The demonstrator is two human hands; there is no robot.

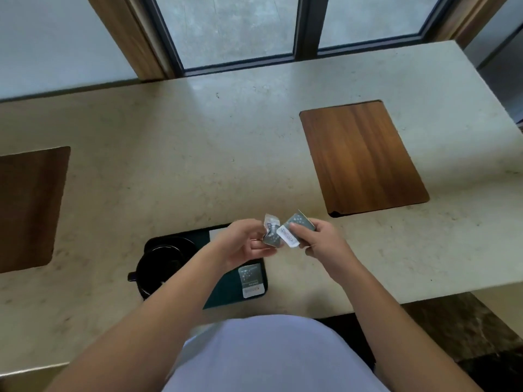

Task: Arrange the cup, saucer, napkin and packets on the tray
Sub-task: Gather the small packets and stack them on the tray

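While both hands hover over the pale speckled stone table (pixel 198 154), its two inset rectangular wooden boards (pixel 363 157) lie well apart from the fingers. Below the left hand (pixel 240 246) sits the dark rounded tray (pixel 226 292), carrying a black cup on its saucer (pixel 161 264), a white napkin (pixel 218 232) and one flat grey packet (pixel 252 281). Left fingers pinch a crumpled grey packet (pixel 271 233); right hand (pixel 322 240) fingers grip another grey foil packet (pixel 297 229).
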